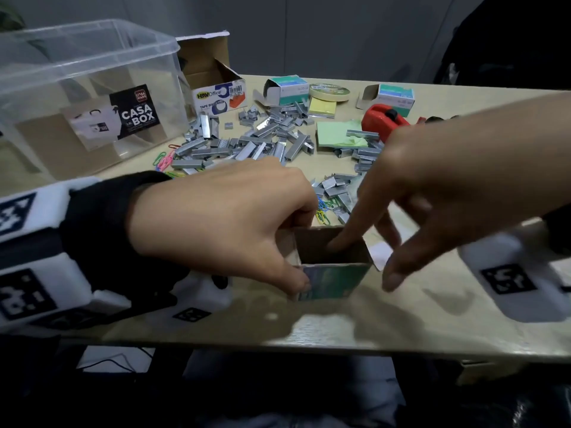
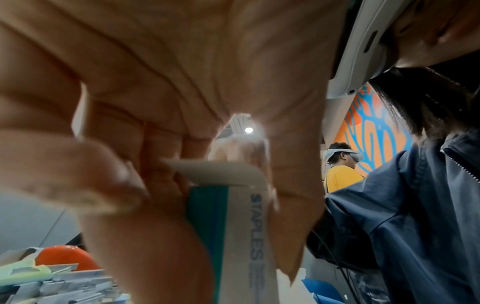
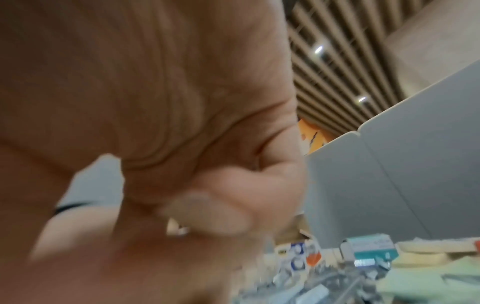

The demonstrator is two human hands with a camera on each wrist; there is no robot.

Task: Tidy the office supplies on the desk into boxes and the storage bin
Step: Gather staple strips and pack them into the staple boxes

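Note:
A small green-and-white staples box (image 1: 333, 281) stands upright near the desk's front edge, its top open. My left hand (image 1: 290, 251) grips its left side, thumb on the front face and fingers curled behind. In the left wrist view that hand (image 2: 155, 102) wraps the box (image 2: 241, 226), printed "STAPLES". My right hand (image 1: 389, 230) hovers over the opening with fingers spread; its index finger dips inside and the thumb hangs clear in front. The right wrist view of this hand (image 3: 155, 123) is blurred. A big pile of loose staple strips (image 1: 247, 143) lies behind.
A clear storage bin (image 1: 86, 88) stands at the back left beside an open tape dispenser box (image 1: 216, 88). Two more staples boxes (image 1: 287, 89) (image 1: 392, 97), a tape roll (image 1: 329, 91), sticky notes (image 1: 336, 134), a red dispenser (image 1: 383, 118) and coloured paper clips (image 1: 324, 208) lie around.

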